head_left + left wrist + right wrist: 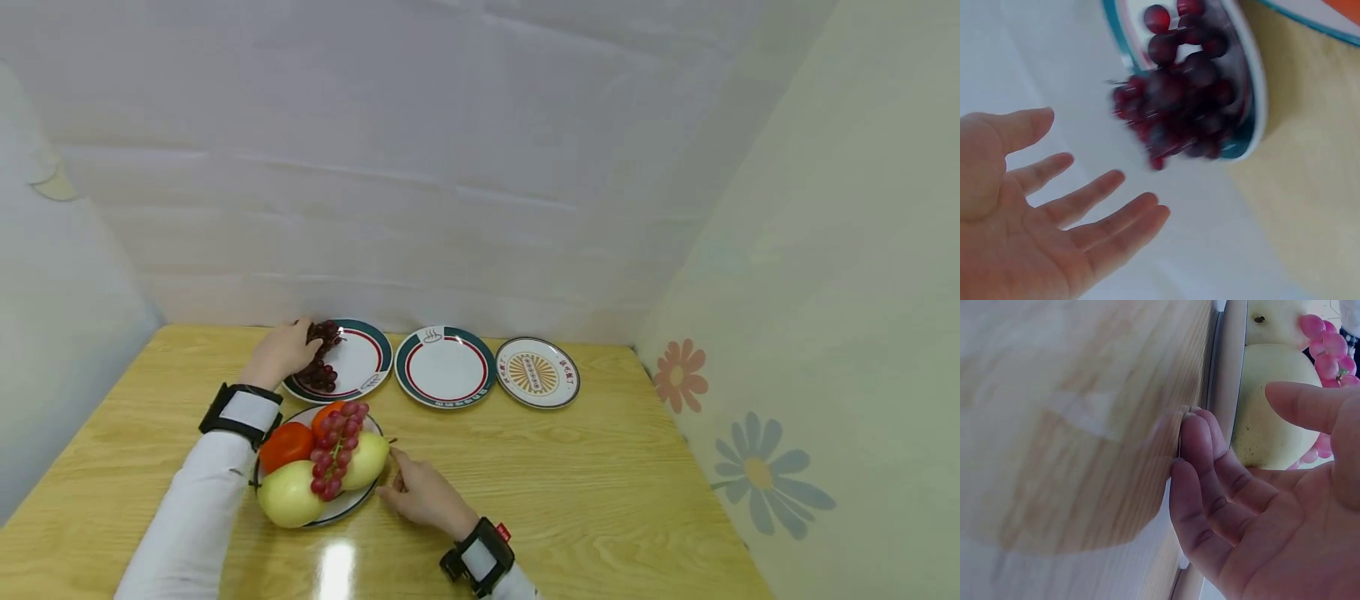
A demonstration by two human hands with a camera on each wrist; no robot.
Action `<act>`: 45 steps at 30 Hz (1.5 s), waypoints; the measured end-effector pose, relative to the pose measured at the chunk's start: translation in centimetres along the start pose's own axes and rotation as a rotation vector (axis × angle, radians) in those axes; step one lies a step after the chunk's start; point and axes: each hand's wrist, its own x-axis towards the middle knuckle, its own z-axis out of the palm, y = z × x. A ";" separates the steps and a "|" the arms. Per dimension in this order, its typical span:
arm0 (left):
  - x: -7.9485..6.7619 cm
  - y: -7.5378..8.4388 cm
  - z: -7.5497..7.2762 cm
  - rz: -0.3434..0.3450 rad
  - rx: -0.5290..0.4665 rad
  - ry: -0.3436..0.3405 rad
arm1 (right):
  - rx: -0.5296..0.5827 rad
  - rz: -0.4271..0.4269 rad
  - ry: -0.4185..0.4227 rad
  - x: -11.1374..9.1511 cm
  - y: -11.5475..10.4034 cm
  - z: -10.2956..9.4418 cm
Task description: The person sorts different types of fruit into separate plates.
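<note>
My left hand (280, 352) is beside a bunch of dark red grapes (1179, 100) on the left green-rimmed plate (365, 354). In the left wrist view its fingers are spread, and a gap separates them from the grapes. My right hand (430, 498) is at the right side of a fruit plate (341, 507). Its fingertips (1192, 434) touch low at that plate's edge near the tabletop, while the thumb stands apart above, in front of a pale yellow pear (1275, 412). The fruit plate also bears pink grapes (337, 450), a second pear (288, 495) and orange-red round fruits (287, 446).
Another green-rimmed plate (445, 368) stands in the middle of the back row. A smaller plate with a sunburst print (537, 373) is to its right. They stand on a wooden table (585, 500) with a pale cloth wall (420, 167) behind.
</note>
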 end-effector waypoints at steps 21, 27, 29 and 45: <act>-11.7 8.3 3.0 0.057 0.076 -0.088 | -0.030 0.003 0.015 0.1 0.1 -0.5; -11.2 8.4 3.7 0.096 0.024 -0.099 | -0.032 -0.002 0.021 0.2 0.1 -0.6; -10.9 8.4 3.5 0.125 0.042 -0.088 | -0.032 -0.003 0.021 0.2 0.1 -0.6; 1.1 7.3 0.2 0.121 0.080 -0.171 | -0.011 0.017 -0.019 -0.1 0.4 0.2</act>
